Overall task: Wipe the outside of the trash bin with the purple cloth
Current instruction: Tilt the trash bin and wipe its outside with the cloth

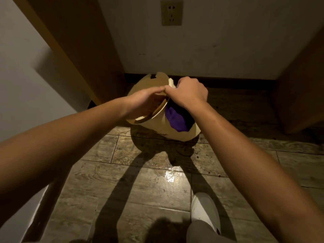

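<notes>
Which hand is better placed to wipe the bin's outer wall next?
Probably the right hand: the purple cloth hangs under it against the trash bin wall. The left hand grips the rim, steadying the tilted bin.

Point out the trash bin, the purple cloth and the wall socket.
trash bin [157, 126]: head view, outer side wall.
purple cloth [176, 120]: head view, hanging middle fold.
wall socket [172, 12]: head view, faceplate centre.

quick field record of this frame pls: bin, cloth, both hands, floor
bin: cream plastic trash bin, tilted, on floor near wall
cloth: purple cloth, against the bin's outer side
left hand: grip on bin rim
right hand: closed at rim, above the cloth
floor: wood-look tile floor, shiny wet-looking patch
wall: beige wall socket
</notes>
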`<act>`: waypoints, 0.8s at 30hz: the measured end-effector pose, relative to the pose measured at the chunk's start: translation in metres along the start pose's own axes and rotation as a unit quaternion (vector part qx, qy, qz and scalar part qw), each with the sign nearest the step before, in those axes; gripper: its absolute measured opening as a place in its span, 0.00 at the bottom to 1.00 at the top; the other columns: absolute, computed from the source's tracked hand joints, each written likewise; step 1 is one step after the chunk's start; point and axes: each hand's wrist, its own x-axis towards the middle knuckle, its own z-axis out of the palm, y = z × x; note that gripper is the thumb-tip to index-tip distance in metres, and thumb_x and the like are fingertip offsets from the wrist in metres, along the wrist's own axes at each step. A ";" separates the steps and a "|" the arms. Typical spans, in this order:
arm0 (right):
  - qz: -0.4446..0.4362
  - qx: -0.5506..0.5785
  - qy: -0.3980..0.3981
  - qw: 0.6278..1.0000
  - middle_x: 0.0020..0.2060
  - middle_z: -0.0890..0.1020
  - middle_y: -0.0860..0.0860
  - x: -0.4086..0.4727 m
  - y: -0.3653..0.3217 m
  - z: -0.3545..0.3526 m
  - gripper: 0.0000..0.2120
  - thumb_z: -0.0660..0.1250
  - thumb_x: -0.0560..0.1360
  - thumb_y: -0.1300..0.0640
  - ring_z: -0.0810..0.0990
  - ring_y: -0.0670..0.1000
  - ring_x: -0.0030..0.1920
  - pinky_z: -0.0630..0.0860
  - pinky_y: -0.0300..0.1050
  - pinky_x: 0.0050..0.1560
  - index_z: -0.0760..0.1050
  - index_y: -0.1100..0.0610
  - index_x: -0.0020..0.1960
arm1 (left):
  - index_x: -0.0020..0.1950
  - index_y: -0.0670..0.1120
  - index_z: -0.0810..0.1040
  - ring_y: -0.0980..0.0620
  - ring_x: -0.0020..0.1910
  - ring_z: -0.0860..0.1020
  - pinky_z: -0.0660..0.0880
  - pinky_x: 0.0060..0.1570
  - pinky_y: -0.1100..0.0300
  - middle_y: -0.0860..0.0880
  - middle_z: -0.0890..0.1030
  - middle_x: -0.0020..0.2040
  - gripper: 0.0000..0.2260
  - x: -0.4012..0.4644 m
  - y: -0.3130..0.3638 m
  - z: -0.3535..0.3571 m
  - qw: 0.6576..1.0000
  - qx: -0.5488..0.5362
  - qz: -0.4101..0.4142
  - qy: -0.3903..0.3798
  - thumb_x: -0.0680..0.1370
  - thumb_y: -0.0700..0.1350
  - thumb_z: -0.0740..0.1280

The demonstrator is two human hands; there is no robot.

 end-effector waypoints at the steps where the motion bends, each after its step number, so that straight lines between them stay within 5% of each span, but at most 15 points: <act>1: -0.006 -0.009 0.014 1.000 0.33 0.77 0.48 0.002 0.000 -0.004 0.23 0.61 0.70 0.31 0.75 0.50 0.33 0.67 0.44 0.32 0.76 0.51 0.39 | 0.68 0.52 0.78 0.55 0.58 0.78 0.71 0.56 0.56 0.54 0.80 0.61 0.30 -0.007 -0.003 -0.003 0.993 0.121 -0.009 -0.002 0.75 0.71 0.63; 4: 0.009 -0.001 0.017 1.000 0.34 0.80 0.47 0.012 0.011 -0.012 0.18 0.65 0.71 0.34 0.78 0.49 0.34 0.69 0.43 0.31 0.76 0.50 0.39 | 0.58 0.56 0.80 0.54 0.53 0.80 0.76 0.52 0.55 0.53 0.82 0.53 0.11 -0.024 -0.019 -0.021 0.911 0.412 0.033 0.010 0.79 0.59 0.68; 7: 0.035 0.067 0.025 0.997 0.38 0.80 0.47 0.016 0.023 -0.009 0.16 0.68 0.73 0.36 0.80 0.48 0.39 0.79 0.47 0.39 0.76 0.50 0.43 | 0.52 0.51 0.79 0.52 0.45 0.79 0.74 0.46 0.51 0.51 0.80 0.45 0.04 -0.027 -0.028 -0.026 0.861 0.492 0.106 0.076 0.83 0.47 0.65; 13: 0.087 0.314 0.056 0.944 0.57 0.79 0.50 0.005 0.026 0.020 0.22 0.69 0.77 0.39 0.79 0.51 0.57 0.79 0.51 0.57 0.76 0.52 0.63 | 0.60 0.48 0.80 0.55 0.52 0.78 0.74 0.48 0.57 0.51 0.81 0.53 0.09 -0.015 -0.016 -0.020 0.907 0.366 0.148 0.149 0.84 0.48 0.63; 21: -0.004 0.237 0.119 0.964 0.61 0.74 0.49 -0.039 0.033 0.105 0.19 0.68 0.76 0.43 0.73 0.47 0.55 0.72 0.44 0.50 0.71 0.47 0.65 | 0.60 0.50 0.79 0.51 0.56 0.79 0.76 0.53 0.52 0.50 0.81 0.56 0.09 -0.013 -0.016 -0.027 0.958 0.211 0.113 0.159 0.85 0.49 0.62; 24: 0.058 0.168 0.062 0.982 0.61 0.74 0.52 -0.052 0.056 0.134 0.19 0.68 0.77 0.44 0.76 0.52 0.54 0.69 0.46 0.48 0.70 0.48 0.65 | 0.57 0.51 0.79 0.51 0.54 0.80 0.76 0.48 0.54 0.49 0.82 0.55 0.07 -0.015 -0.014 -0.033 0.964 0.169 0.105 0.174 0.85 0.48 0.62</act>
